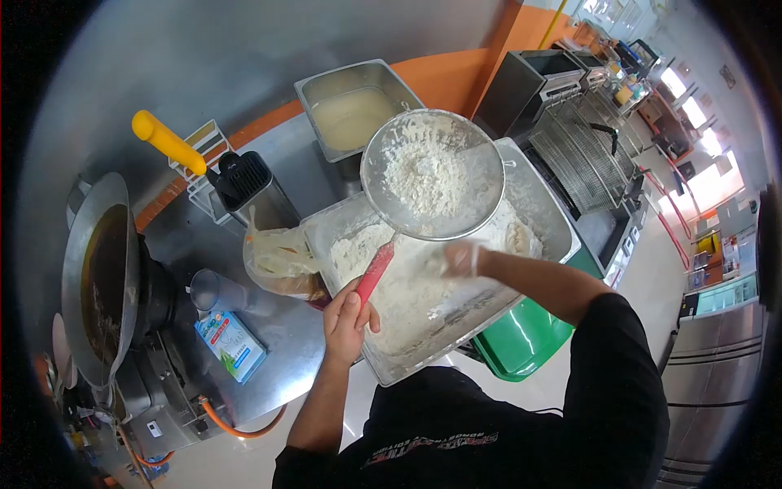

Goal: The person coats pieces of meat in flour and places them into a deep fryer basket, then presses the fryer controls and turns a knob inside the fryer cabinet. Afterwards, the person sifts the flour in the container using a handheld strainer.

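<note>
My left hand (346, 319) is closed round the red handle (376, 273) of a round mesh sieve (433, 174). Lumpy white flour lies in the sieve, which is held above a large metal tray (383, 371). Flour (391, 314) covers much of the tray's bottom. Just below the sieve's lower right rim, my right hand (463, 259) is over the tray, its fingers smeared by motion. Some pale floured pieces (521, 239) lie at the tray's right side, partly hidden by the sieve and arm.
Behind the tray stands a metal container (355, 114) of pale liquid. A wok (102, 285) of dark oil is at the left, near a plastic bag (279, 254), a cup (213, 291) and a blue packet (231, 345). Fryer baskets (582, 155) stand at the right.
</note>
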Tool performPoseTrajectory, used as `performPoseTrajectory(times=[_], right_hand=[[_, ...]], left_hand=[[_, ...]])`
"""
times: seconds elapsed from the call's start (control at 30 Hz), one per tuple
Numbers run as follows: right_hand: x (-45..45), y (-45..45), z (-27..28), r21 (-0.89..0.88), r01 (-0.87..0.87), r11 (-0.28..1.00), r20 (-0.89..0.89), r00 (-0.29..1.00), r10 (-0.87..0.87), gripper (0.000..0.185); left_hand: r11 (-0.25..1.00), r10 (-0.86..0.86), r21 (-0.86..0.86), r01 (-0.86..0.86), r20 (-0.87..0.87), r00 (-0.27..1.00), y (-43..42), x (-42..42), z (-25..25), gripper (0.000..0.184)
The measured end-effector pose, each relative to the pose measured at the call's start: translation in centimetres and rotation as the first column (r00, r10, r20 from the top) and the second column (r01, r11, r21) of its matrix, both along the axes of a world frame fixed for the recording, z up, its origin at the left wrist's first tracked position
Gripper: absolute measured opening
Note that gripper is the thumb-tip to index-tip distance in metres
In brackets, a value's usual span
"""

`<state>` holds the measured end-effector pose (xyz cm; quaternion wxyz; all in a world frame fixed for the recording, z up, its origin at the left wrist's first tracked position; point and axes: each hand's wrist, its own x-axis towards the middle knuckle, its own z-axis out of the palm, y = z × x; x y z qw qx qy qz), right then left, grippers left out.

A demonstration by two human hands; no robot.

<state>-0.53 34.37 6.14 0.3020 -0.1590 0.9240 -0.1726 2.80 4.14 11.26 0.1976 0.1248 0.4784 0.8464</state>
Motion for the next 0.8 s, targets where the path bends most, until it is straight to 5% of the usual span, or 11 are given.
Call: performPoseTrajectory(times=[0.03, 0.07, 0.1, 0.17, 0.23, 0.4, 0.57, 0.6, 0.67, 0.7, 0.8], right_hand=[[1.6, 1.4, 2.8, -0.149, 0.072, 0.986, -0.438, 0.889, -0.131, 0.045], [0.8, 4.0, 4.2, -0.022, 0.14, 0.99, -0.211, 0.967, -0.141, 0.041], [0.8, 6.4, 3.9, -0.137, 0.096, 0.986, -0.311, 0.941, -0.135, 0.039], [1.2, 11.5, 0.4, -0.028, 0.262, 0.965, -0.42, 0.873, -0.249, 0.038], [2.8, 9.0, 8.5, 0.139, 0.578, 0.805, -0.486, 0.748, -0.453, 0.039], [1.8, 8.8, 10.0, -0.086, 0.59, 0.803, -0.759, 0.483, -0.437, 0.042], [2.2, -0.9, 16.3, -0.159, 0.381, 0.911, -0.295, 0.862, -0.412, 0.042], [2.1, -0.5, 14.7, -0.159, 0.369, 0.916, -0.293, 0.868, -0.401, 0.042], [1.9, 2.0, 10.5, -0.438, 0.016, 0.899, -0.558, 0.779, -0.286, 0.036], [2.1, 3.0, 11.1, -0.434, 0.007, 0.901, -0.559, 0.782, -0.275, 0.036], [2.8, 6.8, 13.2, -0.581, 0.433, 0.689, -0.337, 0.643, -0.688, 0.03]], left_hand=[[0.999, 0.008, -0.04, -0.008, 0.002, 1.0, -0.4, 0.3, 0.6, 0.051], [0.997, 0.017, -0.081, -0.016, 0.008, 1.0, -0.8, 0.6, 1.3, 0.051], [0.993, 0.009, -0.115, -0.004, 0.039, 0.999, -1.5, 0.8, 2.2, 0.05], [0.985, -0.018, -0.172, 0.019, 0.008, 1.0, -3.5, 2.2, 1.9, 0.049], [0.96, -0.062, -0.272, 0.059, -0.002, 0.998, -4.5, 3.0, 2.8, 0.046], [0.926, -0.142, -0.347, 0.149, 0.046, 0.989, -4.6, 3.7, 3.3, 0.045], [0.916, -0.192, -0.336, 0.219, 0.113, 0.975, -2.7, 4.1, 2.7, 0.044], [0.918, -0.179, -0.337, 0.208, 0.115, 0.977, -2.6, 4.1, 2.6, 0.044], [0.91, -0.234, -0.324, 0.257, 0.108, 0.966, -2.4, 3.9, 2.1, 0.044], [0.914, -0.224, -0.321, 0.247, 0.106, 0.969, -2.3, 3.7, 2.2, 0.044], [0.922, -0.238, -0.291, 0.255, 0.092, 0.967, -2.2, 3.3, 2.0, 0.046]])
